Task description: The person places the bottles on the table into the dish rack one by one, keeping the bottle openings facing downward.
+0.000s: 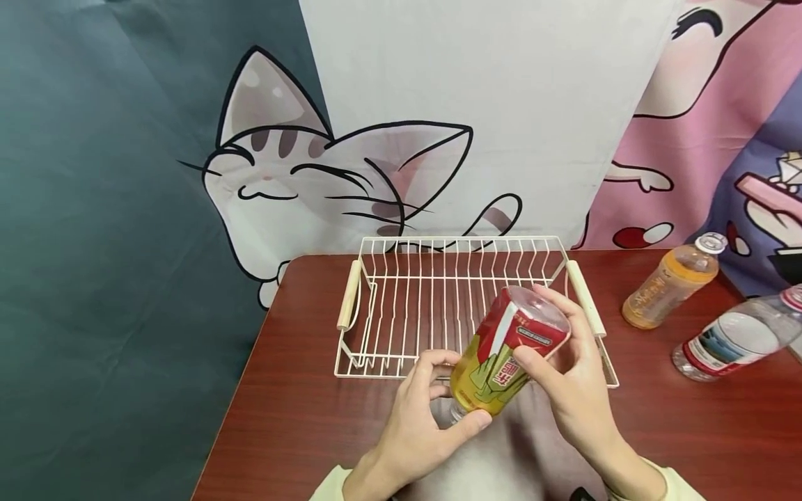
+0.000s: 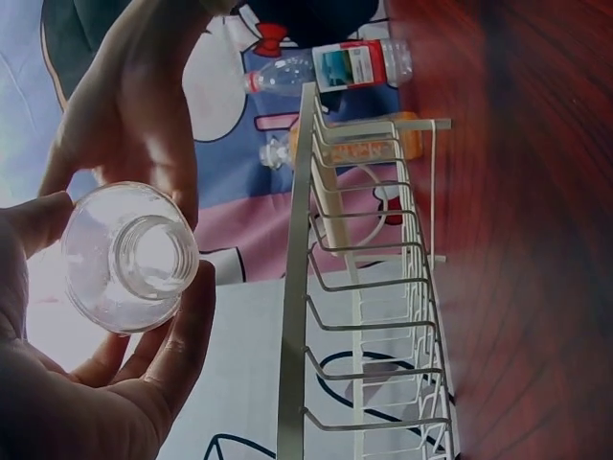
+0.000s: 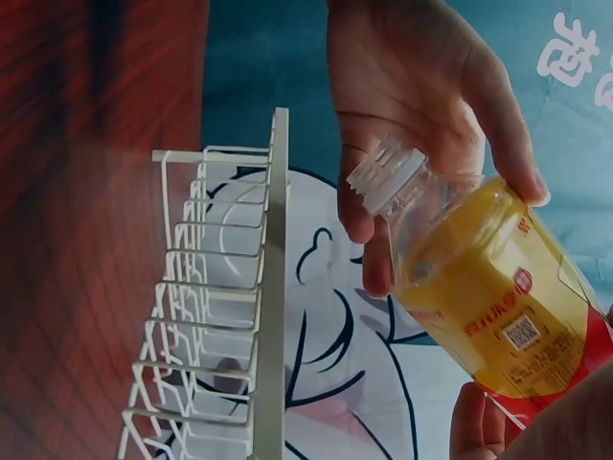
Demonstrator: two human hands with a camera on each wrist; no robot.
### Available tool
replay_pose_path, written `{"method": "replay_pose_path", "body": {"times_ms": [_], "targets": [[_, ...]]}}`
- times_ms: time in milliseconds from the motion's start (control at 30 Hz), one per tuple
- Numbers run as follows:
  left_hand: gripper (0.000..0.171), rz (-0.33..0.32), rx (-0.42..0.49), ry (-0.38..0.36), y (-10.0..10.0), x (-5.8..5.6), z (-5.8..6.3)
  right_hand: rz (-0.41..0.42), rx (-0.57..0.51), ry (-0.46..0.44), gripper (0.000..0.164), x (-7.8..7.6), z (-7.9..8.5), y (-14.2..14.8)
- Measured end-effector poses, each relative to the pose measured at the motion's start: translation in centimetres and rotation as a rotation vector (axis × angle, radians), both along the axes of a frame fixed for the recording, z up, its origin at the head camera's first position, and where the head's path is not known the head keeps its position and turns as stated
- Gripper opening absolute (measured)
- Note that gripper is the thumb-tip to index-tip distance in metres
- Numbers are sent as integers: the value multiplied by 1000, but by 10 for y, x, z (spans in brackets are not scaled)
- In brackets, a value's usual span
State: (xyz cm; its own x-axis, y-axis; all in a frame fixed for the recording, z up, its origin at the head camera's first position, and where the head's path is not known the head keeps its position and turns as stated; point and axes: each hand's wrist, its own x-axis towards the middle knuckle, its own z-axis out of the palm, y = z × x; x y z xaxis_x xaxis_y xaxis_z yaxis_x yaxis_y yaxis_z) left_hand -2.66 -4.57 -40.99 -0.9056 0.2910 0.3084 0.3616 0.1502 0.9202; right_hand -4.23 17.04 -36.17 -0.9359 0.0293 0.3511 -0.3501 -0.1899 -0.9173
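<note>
Both hands hold an uncapped plastic bottle [image 1: 510,355] with a red and yellow-green label, tilted neck-down above the table's front part. My left hand [image 1: 421,426] grips the lower, neck end, thumb on the near side. My right hand [image 1: 579,386] grips the other end near the base, thumb across the label. The clear bottle's open mouth [image 2: 155,257] faces the camera in the left wrist view. In the right wrist view, the bare threaded neck [image 3: 388,177] shows beside my left hand's fingers. Behind the bottle stands a white wire rack [image 1: 460,238] with wooden handles.
To the right on the red-brown table [image 1: 282,390] stand an orange-coloured drink bottle [image 1: 670,285] and a clear water bottle [image 1: 729,341] with a red cap. A printed cloth [image 1: 401,69] with cartoon cats hangs behind the table.
</note>
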Motion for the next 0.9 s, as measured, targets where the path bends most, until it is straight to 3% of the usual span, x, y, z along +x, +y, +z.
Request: {"method": "replay_pose_path", "body": {"times_ms": [267,567,767,900], "targets": [[67,9,3,56,-3,1,-4,-17,105,-46,72,-11,11,-10],[67,80,-46,169,-14,-10,5,-23,157,-34,68,-38,18,-22],[65,158,-96,183,-20,-17,10,-9,186,-11,68,-60,18,-31],[65,281,-206,275,-31,-24,2,-28,232,-18,71,-77,21,-33]]}}
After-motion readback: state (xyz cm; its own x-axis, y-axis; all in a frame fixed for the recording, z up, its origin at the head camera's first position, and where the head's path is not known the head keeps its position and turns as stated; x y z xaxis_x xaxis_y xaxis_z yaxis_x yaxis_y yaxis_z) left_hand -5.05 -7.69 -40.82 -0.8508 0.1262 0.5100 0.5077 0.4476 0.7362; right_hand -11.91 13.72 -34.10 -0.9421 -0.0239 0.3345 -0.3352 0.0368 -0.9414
